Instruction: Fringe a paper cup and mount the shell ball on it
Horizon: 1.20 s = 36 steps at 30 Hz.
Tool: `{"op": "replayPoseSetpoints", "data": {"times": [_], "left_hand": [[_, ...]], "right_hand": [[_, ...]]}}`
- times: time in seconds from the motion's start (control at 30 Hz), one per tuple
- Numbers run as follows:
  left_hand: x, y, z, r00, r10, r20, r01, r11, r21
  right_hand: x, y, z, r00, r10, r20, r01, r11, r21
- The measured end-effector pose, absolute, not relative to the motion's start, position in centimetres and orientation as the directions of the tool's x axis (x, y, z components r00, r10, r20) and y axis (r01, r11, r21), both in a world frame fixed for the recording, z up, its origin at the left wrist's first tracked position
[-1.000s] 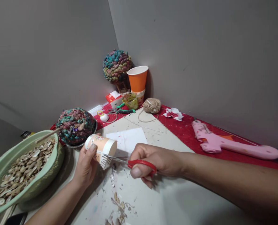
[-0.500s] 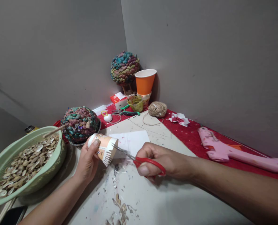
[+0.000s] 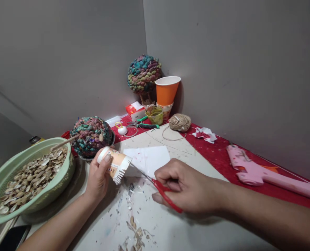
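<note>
My left hand (image 3: pixel 99 176) is closed around a small paper cup (image 3: pixel 115 161), tilted on its side with the open end toward the right. Along part of that rim runs a row of narrow cut strips, bent outward. In my right hand (image 3: pixel 182 186) is a pair of red-handled scissors (image 3: pixel 162 191), the fingers in the loops. The blade tips meet the cup's rim just above the fringed strips. A white paper sheet (image 3: pixel 155 157) lies on the table behind the cup.
A green basket (image 3: pixel 66 167) of shells stands at left, beside a colourful knobbly ball (image 3: pixel 92 136). At the back are a second ball on a stand (image 3: pixel 144 75), an orange cup (image 3: pixel 168 92), pliers (image 3: pixel 147 125) and twine (image 3: pixel 179 122). A pink glue gun (image 3: pixel 249 167) lies right.
The scissors' blades have come together at the cup's rim, and the red handles have swung lower. My left hand still holds the cup in nearly the same place. The view has shifted slightly.
</note>
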<state>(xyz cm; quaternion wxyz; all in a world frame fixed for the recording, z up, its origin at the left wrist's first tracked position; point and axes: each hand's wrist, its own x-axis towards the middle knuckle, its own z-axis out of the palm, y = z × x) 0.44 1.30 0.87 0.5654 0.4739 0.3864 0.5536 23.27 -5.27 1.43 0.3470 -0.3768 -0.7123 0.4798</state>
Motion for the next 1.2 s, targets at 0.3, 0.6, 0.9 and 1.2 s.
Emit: {"op": "replayPoseSetpoints", "data": {"times": [0.3,0.6,0.9,1.2], "left_hand": [[0.7,1.8,1.2,0.132,0.99,-0.041,-0.24,0.073,0.968],[0.2,1.5,0.6,0.068,0.991,0.119,-0.278,-0.095,0.956],[0.2,1.1,0.4,0.035,0.98,0.196,-0.28,-0.179,0.943],[0.1,0.7,0.3,0.037,0.976,0.216,-0.249,-0.201,0.948]], "right_hand": [[23.5,-5.4,1.6,-0.508,0.86,0.05,0.334,0.251,-0.909],[22.7,-4.7,0.5,-0.68,0.728,-0.093,-0.017,-0.143,-0.99],[22.7,-4.7,-0.3,-0.669,0.729,-0.146,-0.059,-0.248,-0.967],[22.7,-4.5,-0.3,-0.668,0.726,-0.162,-0.069,-0.277,-0.958]]}}
